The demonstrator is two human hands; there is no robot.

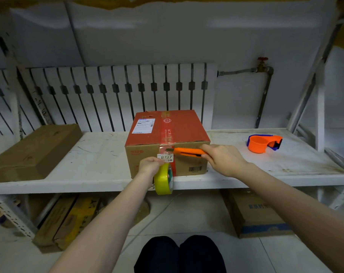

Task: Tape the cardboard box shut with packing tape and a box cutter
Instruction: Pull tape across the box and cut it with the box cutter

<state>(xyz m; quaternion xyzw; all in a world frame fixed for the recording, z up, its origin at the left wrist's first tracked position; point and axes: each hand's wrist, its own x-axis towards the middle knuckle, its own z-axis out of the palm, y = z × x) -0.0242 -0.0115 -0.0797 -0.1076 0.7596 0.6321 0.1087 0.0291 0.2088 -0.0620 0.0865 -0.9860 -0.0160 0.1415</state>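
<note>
A cardboard box with a red printed top sits on the white shelf, its flaps down. Clear tape runs along the top seam and over the front edge. My left hand pinches the tape strip against the box front, and the yellow tape roll hangs below it past the shelf edge. My right hand grips an orange box cutter. Its blade points left and meets the tape near the box's top front edge.
A flat brown carton lies at the left of the white shelf. An orange and blue tape dispenser stands at the right. Cartons sit on the floor below, left and right. A radiator is behind.
</note>
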